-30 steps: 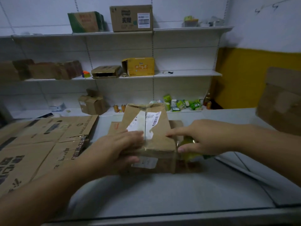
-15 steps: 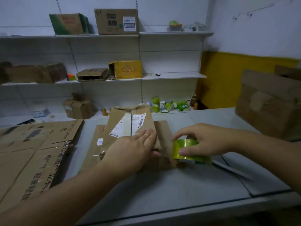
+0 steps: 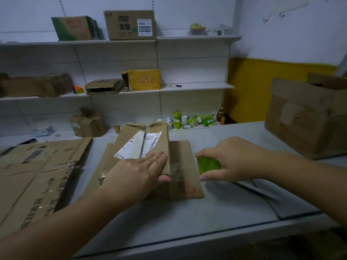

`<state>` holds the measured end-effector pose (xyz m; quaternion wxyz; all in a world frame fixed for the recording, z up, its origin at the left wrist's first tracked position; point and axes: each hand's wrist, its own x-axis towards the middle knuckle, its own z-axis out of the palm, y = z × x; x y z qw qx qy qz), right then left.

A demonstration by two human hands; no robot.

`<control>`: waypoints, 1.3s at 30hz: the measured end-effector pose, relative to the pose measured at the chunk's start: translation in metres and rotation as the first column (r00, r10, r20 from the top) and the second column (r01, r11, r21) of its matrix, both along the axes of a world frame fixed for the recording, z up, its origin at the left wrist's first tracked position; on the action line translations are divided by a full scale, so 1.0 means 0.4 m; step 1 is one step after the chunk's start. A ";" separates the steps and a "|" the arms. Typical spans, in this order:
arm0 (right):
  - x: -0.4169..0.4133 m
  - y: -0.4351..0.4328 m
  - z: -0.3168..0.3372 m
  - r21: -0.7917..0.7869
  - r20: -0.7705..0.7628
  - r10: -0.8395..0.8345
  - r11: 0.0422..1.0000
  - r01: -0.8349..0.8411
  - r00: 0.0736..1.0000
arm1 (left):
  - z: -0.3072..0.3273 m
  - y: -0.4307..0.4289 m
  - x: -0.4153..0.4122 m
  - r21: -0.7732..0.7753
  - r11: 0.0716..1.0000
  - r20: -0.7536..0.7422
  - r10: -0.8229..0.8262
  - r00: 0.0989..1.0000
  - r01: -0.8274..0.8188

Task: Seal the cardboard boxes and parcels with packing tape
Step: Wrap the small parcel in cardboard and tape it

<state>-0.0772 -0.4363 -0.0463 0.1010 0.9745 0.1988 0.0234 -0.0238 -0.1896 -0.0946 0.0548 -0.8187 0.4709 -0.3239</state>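
The right hand [image 3: 236, 158], fingers clenched round the yellow-green packing tape roll [image 3: 207, 165], had pulled rightward off the brown cardboard parcel [image 3: 129, 136] mid grey counter [image 3: 187, 218], the left hand [image 3: 137, 171] pressing it flat-fingered, so the strip was probably laid, cut pending.

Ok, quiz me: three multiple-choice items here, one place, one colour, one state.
1. The tape roll lies where from the parcel? A left; B right; C on top.
2. On the middle shelf, the rightmost box is: A yellow; B blue; C white.
3. The left hand is: A gripping the tape; B flat on the parcel; C lifted clear.
Key: 1 B, the right hand grips it beside the parcel's right side. 2 A, its faces are yellow. 3 B, straight fingers press the top.
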 end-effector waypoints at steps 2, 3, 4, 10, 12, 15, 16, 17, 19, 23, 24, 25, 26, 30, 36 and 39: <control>0.024 -0.004 -0.019 -0.033 0.105 0.019 0.999 -0.016 0.994 | -0.004 0.000 0.004 0.002 1.000 0.013 0.019 1.000 -0.019; 0.039 -0.005 -0.034 -0.034 0.157 0.026 0.999 -0.021 0.987 | -0.005 0.000 0.006 -0.002 1.000 0.022 0.031 0.999 -0.031; 0.052 -0.005 -0.049 -0.021 0.198 0.031 0.999 -0.027 0.980 | -0.007 0.000 0.007 -0.013 0.999 0.030 0.043 0.999 -0.042; 0.063 -0.018 -0.141 0.158 0.325 0.040 0.983 -0.096 0.945 | -0.012 -0.003 0.006 -0.037 0.997 0.060 0.075 0.995 -0.073; 0.049 -0.017 -0.157 0.149 0.303 0.001 0.988 -0.048 0.953 | -0.012 -0.005 0.007 -0.044 0.997 0.035 0.072 0.997 -0.071; 0.030 0.002 -0.172 0.235 0.087 -0.080 0.970 0.058 0.993 | -0.011 -0.008 0.005 -0.037 0.996 0.008 0.081 0.997 -0.080; 0.021 -0.004 -0.177 0.315 0.037 -0.086 0.947 0.070 0.996 | -0.010 -0.009 0.004 -0.032 0.995 0.016 0.091 0.996 -0.091; 0.008 -0.019 -0.183 0.422 0.045 -0.108 0.903 0.079 0.993 | -0.010 -0.010 0.002 -0.029 0.995 0.023 0.099 0.995 -0.098; -0.025 -0.067 -0.197 0.569 0.210 -0.259 0.816 0.098 0.943 | -0.008 -0.010 0.000 -0.028 0.994 0.009 0.108 0.994 -0.108; -0.105 -0.167 -0.234 0.417 0.118 -0.570 0.772 0.480 0.813 | 0.003 -0.012 -0.008 0.020 0.992 -0.055 0.126 0.990 -0.125; -0.117 -0.179 -0.242 0.419 0.056 -0.575 0.756 0.503 0.816 | 0.007 -0.013 -0.011 0.040 0.989 -0.065 0.145 0.987 -0.142; -0.125 -0.184 -0.248 0.449 0.034 -0.565 0.746 0.492 0.825 | 0.010 -0.013 -0.013 0.061 0.985 -0.076 0.168 0.983 -0.164; -0.128 -0.183 -0.252 0.477 0.054 -0.554 0.745 0.466 0.831 | 0.011 -0.012 -0.014 0.086 0.979 -0.098 0.195 0.976 -0.187; -0.131 -0.173 -0.242 0.506 0.058 -0.594 0.710 0.489 0.802 | 0.037 0.000 -0.030 0.093 0.963 -0.253 0.270 0.929 -0.254; -0.165 -0.054 -0.161 0.902 -0.195 -0.426 0.276 0.332 0.884 | 0.062 0.001 -0.039 0.060 0.967 -0.458 0.249 0.853 -0.249; -0.170 0.047 -0.167 0.933 -0.215 -0.342 0.204 0.296 0.915 | 0.056 0.000 -0.029 0.148 0.959 -0.440 0.281 0.853 -0.240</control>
